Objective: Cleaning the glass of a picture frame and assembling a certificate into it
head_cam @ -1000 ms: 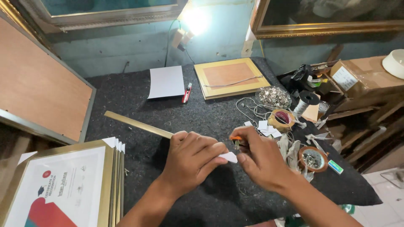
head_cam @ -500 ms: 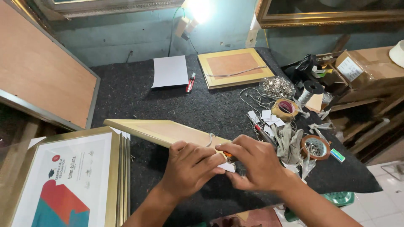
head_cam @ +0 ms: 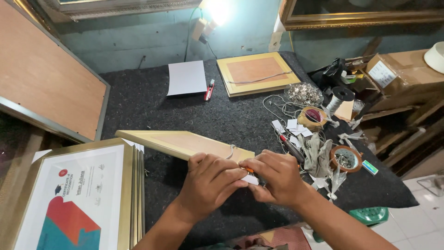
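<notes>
A gold picture frame (head_cam: 185, 144) lies tilted, back side up, on the dark felt table (head_cam: 152, 109), with a thin wire loop at its near edge. My left hand (head_cam: 210, 183) presses on the frame's near right corner, fingers curled over it. My right hand (head_cam: 277, 178) grips the same corner from the right, pinching a small orange-tipped tool (head_cam: 249, 170) against a white piece at the edge. Both hands touch each other over the corner, which is mostly hidden.
A stack of framed certificates (head_cam: 78, 194) sits at the near left. Farther off lie a white sheet (head_cam: 187, 77), a red cutter (head_cam: 209, 90) and another frame back (head_cam: 257, 72). Tape rolls (head_cam: 312, 115), a bowl of small hardware (head_cam: 344, 159), wire and scraps crowd the right. A large board (head_cam: 44, 83) leans at left.
The frame has tipped from standing on edge to lying with its back showing, and came closer. Both hands stayed on its near right corner.
</notes>
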